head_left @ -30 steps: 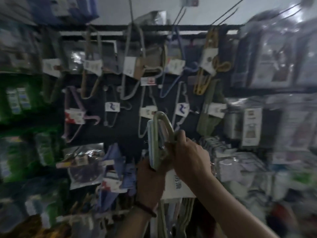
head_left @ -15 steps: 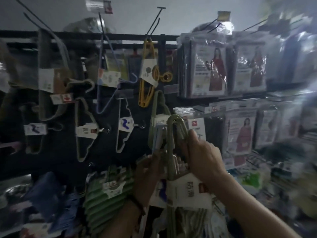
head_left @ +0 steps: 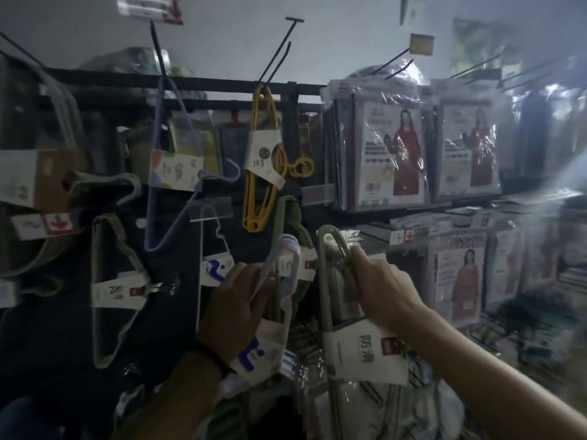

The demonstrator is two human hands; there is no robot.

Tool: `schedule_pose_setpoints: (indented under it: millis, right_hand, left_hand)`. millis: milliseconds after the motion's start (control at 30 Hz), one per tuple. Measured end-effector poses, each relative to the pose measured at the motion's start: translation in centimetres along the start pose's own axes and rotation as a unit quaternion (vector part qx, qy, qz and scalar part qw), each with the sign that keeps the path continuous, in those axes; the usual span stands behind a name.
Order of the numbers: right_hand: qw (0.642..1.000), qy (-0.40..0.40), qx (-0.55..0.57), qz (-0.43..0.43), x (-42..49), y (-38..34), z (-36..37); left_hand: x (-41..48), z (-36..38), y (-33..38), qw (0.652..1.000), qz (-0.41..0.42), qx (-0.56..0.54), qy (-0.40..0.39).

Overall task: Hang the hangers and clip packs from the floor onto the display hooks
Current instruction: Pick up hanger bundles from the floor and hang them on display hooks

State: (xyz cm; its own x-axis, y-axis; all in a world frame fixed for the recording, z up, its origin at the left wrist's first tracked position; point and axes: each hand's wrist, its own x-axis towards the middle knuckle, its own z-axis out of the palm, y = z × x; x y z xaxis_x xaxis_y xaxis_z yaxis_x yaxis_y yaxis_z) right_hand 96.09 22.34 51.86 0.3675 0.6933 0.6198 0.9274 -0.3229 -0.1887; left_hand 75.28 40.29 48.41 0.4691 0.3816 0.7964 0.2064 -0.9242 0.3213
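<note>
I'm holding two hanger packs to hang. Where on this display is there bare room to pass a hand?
Bare dark panel shows between the grey hanger pack and the white wire hanger, and below them at lower left. It is crowded around the yellow hangers and at the bagged garments on the right.

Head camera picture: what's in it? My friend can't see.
Two hands hold hanger packs up at a dim shop display: the right hand grips a green hanger pack by its hooks, the left hand a pale hanger pack. Yellow hangers hang above; bagged clothes sit to the right.
</note>
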Motion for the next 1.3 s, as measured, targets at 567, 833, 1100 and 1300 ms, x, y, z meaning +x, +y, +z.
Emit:
schedule_pose_setpoints:
  millis: [567, 833, 1100, 1300]
  right_hand:
    - [0.999, -0.006, -0.027, -0.022, 13.8, 2.1, 5.6]
    - [0.997, 0.073, -0.027, -0.023, 14.3, 3.1, 7.0]
    - [0.995, 0.070, 0.063, -0.044, 17.9, 3.5, 10.6]
    - [0.987, 0.119, 0.084, -0.069, 18.2, 4.5, 11.9]
  left_hand:
    - [8.1, 4.8, -4.4, 0.981, 0.102, 0.011, -0.166]
    - [10.1, 6.4, -3.2, 0.986, 0.089, -0.008, -0.140]
    - [10.4, 7.2, -4.8, 0.992, 0.047, 0.025, -0.113]
    - [10.5, 7.2, -5.4, 0.989, 0.025, 0.059, -0.132]
